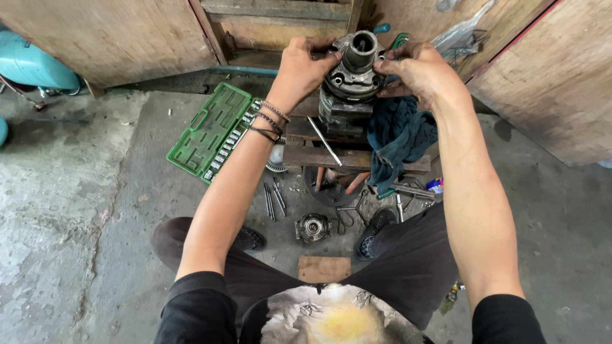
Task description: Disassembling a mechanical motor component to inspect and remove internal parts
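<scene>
At far left we see a green socket set case lying open on the concrete floor, with loose rods just beside it. Our left hand is spread over the left flank of the metal compressor body, fingers curled against its top flange. The body stands upright on a low wooden bench, its round nose pointing up. We judge it heavy and rigid, a cast metal part whose oily, ribbed surface could slip under bare skin; the wide flange below the nose, gripped from both sides as shown, looks the surest hold, while the narrow nose offers little purchase. A thin metal rod leans against the bench front. Below, on the floor, lies a small round hub part. Our right hand presses the right flank of the body, fingers extended along the flange. Beneath that hand hangs a dark blue rag, soft and limp, draped over the bench edge.
</scene>
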